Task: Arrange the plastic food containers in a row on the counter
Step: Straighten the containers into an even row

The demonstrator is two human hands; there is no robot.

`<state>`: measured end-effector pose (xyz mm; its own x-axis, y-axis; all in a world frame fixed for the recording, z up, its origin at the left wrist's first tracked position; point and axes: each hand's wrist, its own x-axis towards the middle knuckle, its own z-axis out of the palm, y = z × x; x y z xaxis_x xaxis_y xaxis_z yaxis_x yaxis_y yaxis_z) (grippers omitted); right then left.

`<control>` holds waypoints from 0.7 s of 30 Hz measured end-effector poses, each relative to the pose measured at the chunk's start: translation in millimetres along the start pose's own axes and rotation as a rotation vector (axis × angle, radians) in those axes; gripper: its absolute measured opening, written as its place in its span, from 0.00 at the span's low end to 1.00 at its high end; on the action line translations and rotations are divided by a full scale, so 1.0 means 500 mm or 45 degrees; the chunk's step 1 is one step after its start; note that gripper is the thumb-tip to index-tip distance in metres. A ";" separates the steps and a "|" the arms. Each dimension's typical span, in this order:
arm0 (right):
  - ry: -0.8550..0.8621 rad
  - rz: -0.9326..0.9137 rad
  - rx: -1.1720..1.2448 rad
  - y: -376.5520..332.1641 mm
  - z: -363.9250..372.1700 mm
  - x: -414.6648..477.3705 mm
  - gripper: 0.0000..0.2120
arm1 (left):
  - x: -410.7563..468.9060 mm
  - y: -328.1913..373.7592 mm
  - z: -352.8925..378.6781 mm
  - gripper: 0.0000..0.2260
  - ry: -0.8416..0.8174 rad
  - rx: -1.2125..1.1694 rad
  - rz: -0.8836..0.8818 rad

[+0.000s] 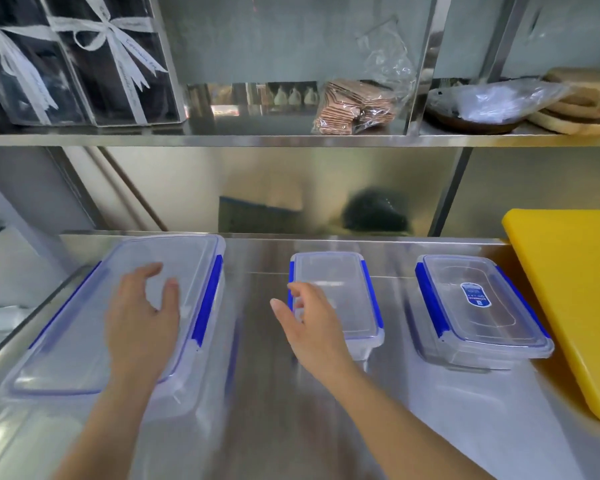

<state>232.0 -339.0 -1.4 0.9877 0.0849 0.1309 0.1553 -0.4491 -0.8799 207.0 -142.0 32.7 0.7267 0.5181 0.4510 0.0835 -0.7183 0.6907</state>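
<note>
Left hand [142,320] over large container [118,317], right hand [312,327] at middle container [336,296]; fingers apart, nothing gripped. Advise even spacing, edges aligned.

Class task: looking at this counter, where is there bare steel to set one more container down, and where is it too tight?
Bare counter lies in front of the middle container and labelled container, and between the large container and the middle one. It is tight between the labelled container and the yellow cutting board.
</note>
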 end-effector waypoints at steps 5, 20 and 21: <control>-0.411 0.307 0.256 -0.071 0.154 0.002 0.33 | 0.095 -0.206 -0.123 0.23 -0.218 0.484 -0.380; -0.410 0.476 0.492 -0.055 0.185 -0.039 0.24 | 0.050 -0.251 -0.123 0.29 -0.521 0.287 -0.495; -0.416 0.481 0.470 -0.057 0.183 -0.034 0.25 | 0.051 -0.250 -0.123 0.29 -0.521 0.302 -0.505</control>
<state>209.3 -246.1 -20.4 0.9084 0.2744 -0.3154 -0.2774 -0.1688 -0.9458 173.2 -10.7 -7.4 0.8079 0.5807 -0.1006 0.5165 -0.6155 0.5954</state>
